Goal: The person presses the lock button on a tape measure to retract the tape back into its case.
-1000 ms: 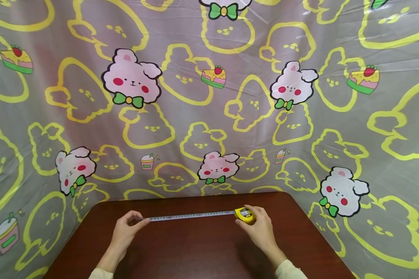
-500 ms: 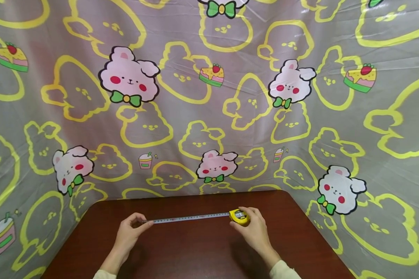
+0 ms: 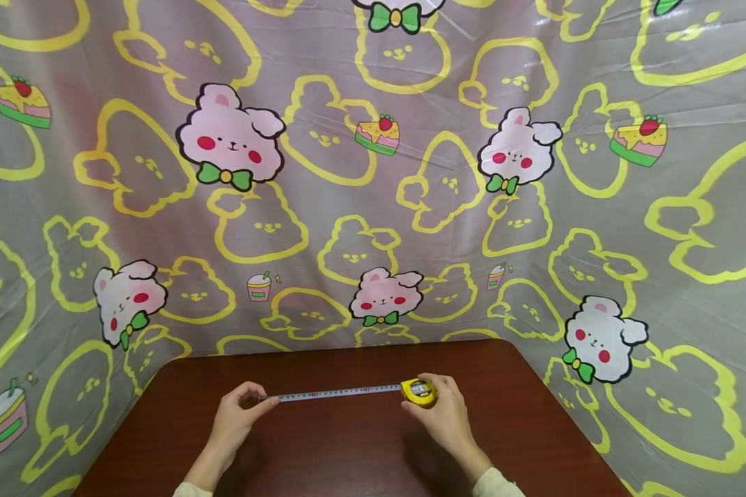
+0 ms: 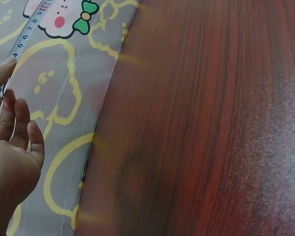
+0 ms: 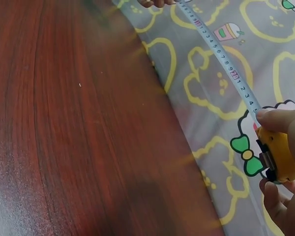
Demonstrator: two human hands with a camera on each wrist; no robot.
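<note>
As the left hand (image 3: 239, 413) is pinching the "20"-marked blade (image 5: 222, 55), the right hand (image 3: 446, 415) is gripping the tape measure (image 3: 420, 393), closer than before

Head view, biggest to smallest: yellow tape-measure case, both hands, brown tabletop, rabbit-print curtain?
Rabbit-print curtain
Brown tabletop
Left hand and right hand: too alike to rank
Yellow tape-measure case

Near left and near right: the left sleeve (image 3: 193, 490) and right sleeve (image 3: 496, 484), both of plain pale cream cloth, each ending in a softly curved edge; the right sleeve shows the larger area of cloth. Farther in, the left hand (image 3: 237, 414) and right hand (image 3: 444, 411) are bare, slender in outline.
</note>
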